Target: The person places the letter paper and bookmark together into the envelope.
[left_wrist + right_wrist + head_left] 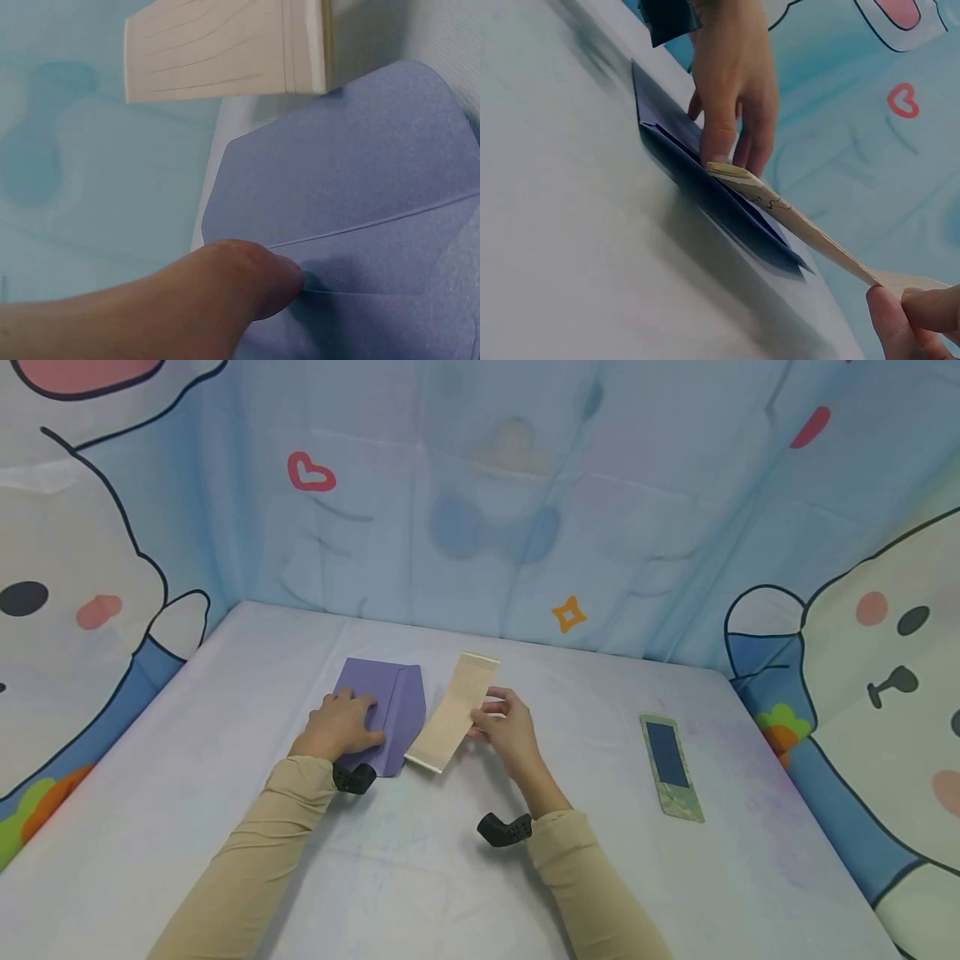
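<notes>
A purple envelope (408, 710) lies on the table with its flap side up and the flap raised toward the right. My left hand (339, 725) rests on its left part, and in the left wrist view the thumb (255, 270) presses near the seam below the flap fold. With thumb and fingers, my right hand (512, 731) pinches the right edge of a folded cream paper (453, 714). The paper is tilted beside the flap. Lines of writing show on the paper (210, 60) in the left wrist view. From the right wrist, its near end (731, 171) overlaps the envelope (679, 161).
A flat, greenish phone-shaped object (667, 764) with a dark panel lies at the right on the white tablecloth (420, 877). A blue cartoon curtain (480, 510) hangs along the table's back and sides. Black wrist cameras (504, 829) sit at both cuffs.
</notes>
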